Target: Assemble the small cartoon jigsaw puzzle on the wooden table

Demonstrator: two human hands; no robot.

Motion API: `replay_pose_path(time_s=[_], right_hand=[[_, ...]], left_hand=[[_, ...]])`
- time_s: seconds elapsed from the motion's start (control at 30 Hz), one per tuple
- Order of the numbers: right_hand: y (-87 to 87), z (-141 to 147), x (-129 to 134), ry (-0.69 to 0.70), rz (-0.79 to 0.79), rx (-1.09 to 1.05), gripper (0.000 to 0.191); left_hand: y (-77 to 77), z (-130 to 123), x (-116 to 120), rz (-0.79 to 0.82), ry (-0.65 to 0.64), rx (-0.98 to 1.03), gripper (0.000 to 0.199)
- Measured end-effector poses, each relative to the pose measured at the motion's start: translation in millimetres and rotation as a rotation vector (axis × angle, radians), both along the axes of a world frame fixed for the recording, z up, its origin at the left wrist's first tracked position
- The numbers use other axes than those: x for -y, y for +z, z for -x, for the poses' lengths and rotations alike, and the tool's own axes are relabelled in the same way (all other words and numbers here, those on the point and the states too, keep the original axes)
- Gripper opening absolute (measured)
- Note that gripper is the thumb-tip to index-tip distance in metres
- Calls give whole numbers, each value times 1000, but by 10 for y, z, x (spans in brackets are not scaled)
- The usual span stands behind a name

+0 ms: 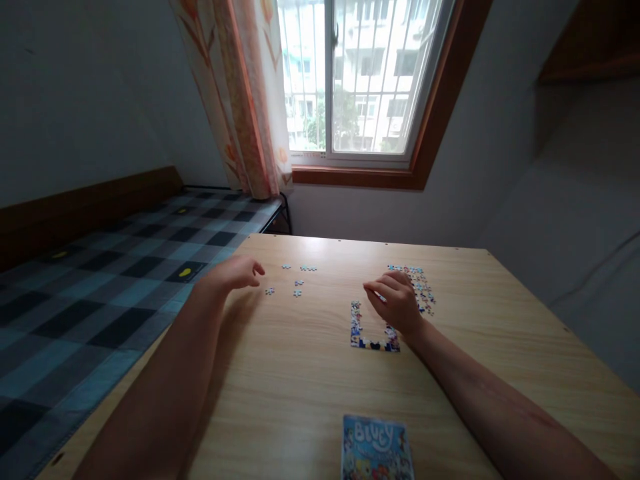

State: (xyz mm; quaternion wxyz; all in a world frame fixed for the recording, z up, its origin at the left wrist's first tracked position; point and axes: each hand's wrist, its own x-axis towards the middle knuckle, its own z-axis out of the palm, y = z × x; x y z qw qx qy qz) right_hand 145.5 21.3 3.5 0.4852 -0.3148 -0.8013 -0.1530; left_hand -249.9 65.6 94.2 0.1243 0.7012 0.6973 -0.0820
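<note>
My left hand [243, 272] hovers over the table's left part, fingers curled but apart, with nothing between them. Just right of it lie a few loose puzzle pieces [270, 291] and a short joined strip [309, 268]. My right hand [395, 297] is closed in a pinch above the partly joined puzzle border [375, 345], which forms a U shape open at the far side. A small light piece seems to show under its fingers, but I cannot make it out. Behind this hand, more puzzle pieces [424, 291] lie in a group, partly hidden by it.
A Bluey box [376, 448] lies at the near edge of the wooden table [280, 387]. Along the left stands a bed with a checked cover [125, 267]. A curtain [250, 100] and a barred window [370, 80] are beyond the table.
</note>
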Motion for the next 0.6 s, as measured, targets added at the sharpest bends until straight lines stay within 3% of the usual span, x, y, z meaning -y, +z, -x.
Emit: replay_pose_path(time_s=[0.17,0.43,0.6], right_hand=[[4,6,19,4,-4,-16,10],[-16,1,10,3,72,-18,12],[-6,10,18,13,87,-24,13]], left_hand=[[-144,-106,-18,147,-41,66,54],[-246,-255,-3,5,-40,65,17],[-222,-311,51,27,5,84,13]])
